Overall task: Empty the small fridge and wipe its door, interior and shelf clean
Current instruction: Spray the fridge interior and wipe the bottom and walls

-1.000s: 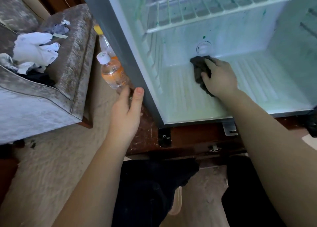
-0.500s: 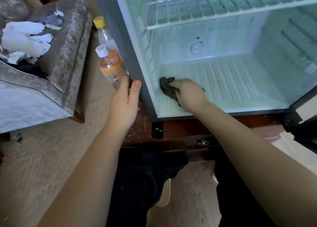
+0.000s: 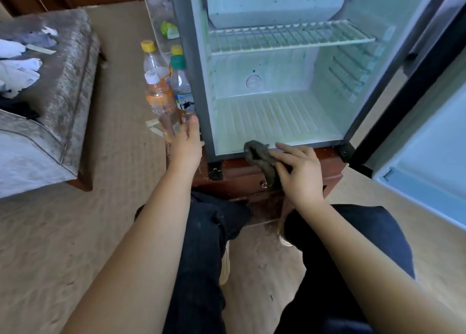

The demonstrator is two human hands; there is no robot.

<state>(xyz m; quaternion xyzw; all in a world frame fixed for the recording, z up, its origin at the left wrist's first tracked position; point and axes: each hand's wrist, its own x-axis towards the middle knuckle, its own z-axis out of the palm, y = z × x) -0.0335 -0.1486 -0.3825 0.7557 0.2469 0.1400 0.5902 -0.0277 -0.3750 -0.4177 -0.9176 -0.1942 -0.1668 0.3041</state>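
- One small fridge (image 3: 196, 81) stands open in the upper middle of the frame. Its top is cut off by the upper edge.
- One wire shelf (image 3: 290, 38) sits across the compartment. Green specks dot the back wall behind it, too small to count.
- One door (image 3: 428, 144) is swung wide at the right edge, only partly in frame.
- One dark cloth (image 3: 257, 152) lies on the fridge's front bottom lip, just below centre. Its tail hangs down in front of the wooden cabinet (image 3: 252, 180) underneath.
- My right hand (image 3: 300, 175) pinches the cloth between thumb and fingers and hides part of it.
- My left hand (image 3: 186, 144) lies flat against the fridge's outer left wall, fingers straight and together. I cannot tell whether it touches the nearest bottle.
- Four bottles stand left of the fridge:
  - a white-capped orange bottle (image 3: 158, 99)
  - a yellow-capped bottle (image 3: 151, 59)
  - a green-capped bottle (image 3: 180, 81)
  - a fourth bottle (image 3: 176, 49), of which only its yellow cap shows
- One grey armchair (image 3: 63, 94) is cut off at the left edge. It carries crumpled white cloths (image 3: 17, 74) whose number is unclear.
- My two knees (image 3: 209, 233), in dark trousers, fill the bottom centre.
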